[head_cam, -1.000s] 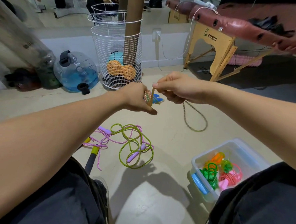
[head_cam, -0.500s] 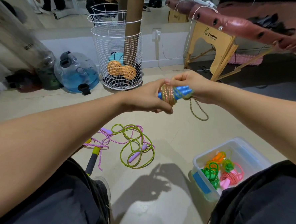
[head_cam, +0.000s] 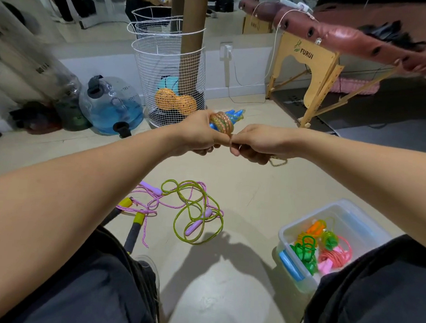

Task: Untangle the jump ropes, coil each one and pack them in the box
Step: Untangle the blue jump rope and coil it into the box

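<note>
My left hand (head_cam: 199, 135) grips a speckled tan jump rope (head_cam: 221, 121) wound around its blue handles, held in the air. Touching it on the right, my right hand (head_cam: 254, 144) is closed on the loose end of the same rope, a short loop of which shows under the fist. On the floor below lies a tangle of a green rope (head_cam: 196, 211) and a pink rope (head_cam: 146, 206) with lilac handles, beside black and yellow handles (head_cam: 135, 227). The clear plastic box (head_cam: 299, 279) at lower right holds several coiled ropes in green, orange and pink.
A white wire basket (head_cam: 169, 83) with a cardboard tube and balls stands behind my hands. A blue water jug (head_cam: 112, 105) sits to its left, a folding massage table (head_cam: 312, 75) at the right. My dark-trousered legs frame the floor.
The long hanging loop of tan rope has shortened to a small loop under my right hand. The wound bundle now points upward, and my right hand dropped below it.
</note>
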